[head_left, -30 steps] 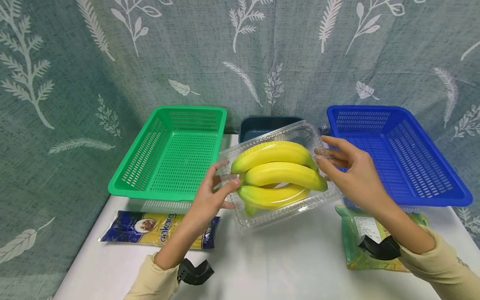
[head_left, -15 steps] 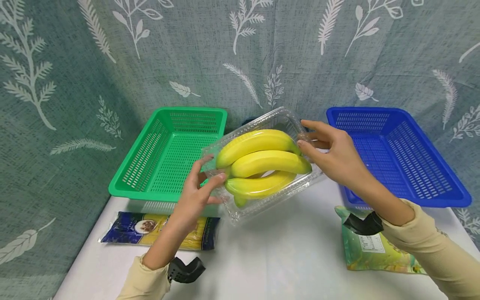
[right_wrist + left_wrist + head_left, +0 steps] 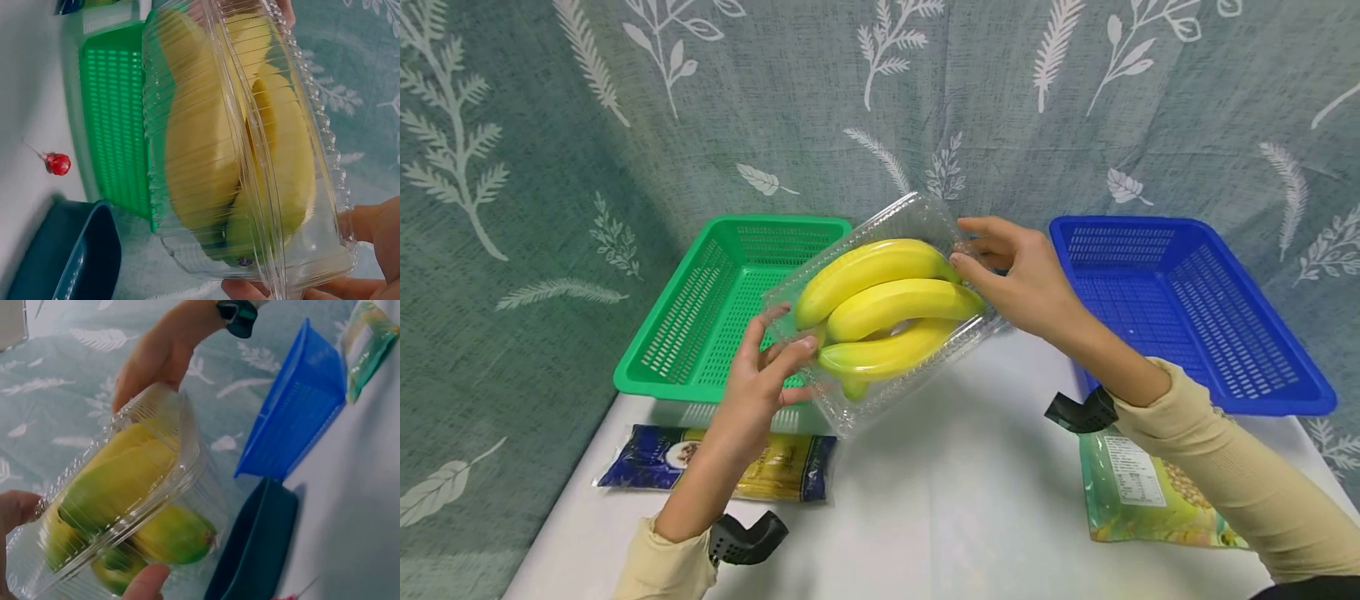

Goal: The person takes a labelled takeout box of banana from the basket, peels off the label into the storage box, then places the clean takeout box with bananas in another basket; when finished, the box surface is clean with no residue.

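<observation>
A clear plastic clamshell box [image 3: 917,215] with several yellow bananas [image 3: 895,308], green at the tips, is held up above the table, tilted with its right end higher. My left hand [image 3: 763,367] grips its lower left end, thumb on the front face. At the upper right end, my right hand [image 3: 1018,271] pinches the edge between thumb and fingers. Seen from the left wrist, the box's lid seam [image 3: 134,519] runs along its side. The right wrist view shows the ridged plastic wall [image 3: 181,250] close up, with the bananas behind it.
Behind the box at left stands a green basket [image 3: 662,379], at right a blue basket [image 3: 1262,400]. A dark teal bin [image 3: 256,544] and a small red thing with a thin stem [image 3: 57,164] show in wrist views. A spaghetti pack [image 3: 790,467] and green bag [image 3: 1138,492] lie in front.
Both hands have carried the box of bananas left and slightly up, toward the green basket. It has tilted more steeply, and in the head view it now hides the teal bin.
</observation>
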{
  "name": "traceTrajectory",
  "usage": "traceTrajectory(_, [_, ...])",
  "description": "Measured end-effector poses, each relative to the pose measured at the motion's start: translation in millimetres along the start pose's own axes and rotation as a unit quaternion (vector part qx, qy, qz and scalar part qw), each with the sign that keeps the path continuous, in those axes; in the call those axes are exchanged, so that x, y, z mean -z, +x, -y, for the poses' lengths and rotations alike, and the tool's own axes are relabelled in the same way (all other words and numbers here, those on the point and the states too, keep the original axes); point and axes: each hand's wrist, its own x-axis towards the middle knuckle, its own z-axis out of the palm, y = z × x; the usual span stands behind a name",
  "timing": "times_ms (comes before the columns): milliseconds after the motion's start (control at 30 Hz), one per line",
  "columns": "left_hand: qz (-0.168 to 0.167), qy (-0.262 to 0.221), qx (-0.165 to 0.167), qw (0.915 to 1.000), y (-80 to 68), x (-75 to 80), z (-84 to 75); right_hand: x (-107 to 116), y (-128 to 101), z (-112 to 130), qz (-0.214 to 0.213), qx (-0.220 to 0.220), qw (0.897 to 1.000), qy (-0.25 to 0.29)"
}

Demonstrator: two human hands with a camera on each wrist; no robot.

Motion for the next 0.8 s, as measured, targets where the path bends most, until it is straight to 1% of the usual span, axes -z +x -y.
traceTrajectory(200, [-0.022, -0.004, -0.002, 0.9997, -1.8, 7.2, -2.1, -11, 17, 0, 0.005, 0.016, 1.0, 0.017])
traceTrajectory(400, [-0.034, -0.006, -0.001, 0.9994, -2.0, 14.0, -6.3, -19, 27, 2, 0.031, 0.009, 0.999, 0.032])
traceTrajectory(500, [-0.037, -0.025, -0.003, 0.999, -2.2, 19.8, -9.2, -24, 35, 4, 0.035, 0.019, 0.999, 0.03])
traceTrajectory(633, [-0.041, -0.072, -0.005, 0.9966, -1.2, 28.6, -10.3, -32, 47, 7, 0.036, 0.033, 0.998, 0.029])
traceTrajectory(733, [-0.048, -0.095, -0.008, 0.9943, 0.2, 34.0, -8.3, -39, 57, 7, 0.038, 0.03, 0.998, 0.031])
traceTrajectory(800, [-0.053, -0.101, -0.01, 0.9934, 1.0, 36.5, -7.0, -44, 62, 8, 0.039, 0.028, 0.998, 0.039])
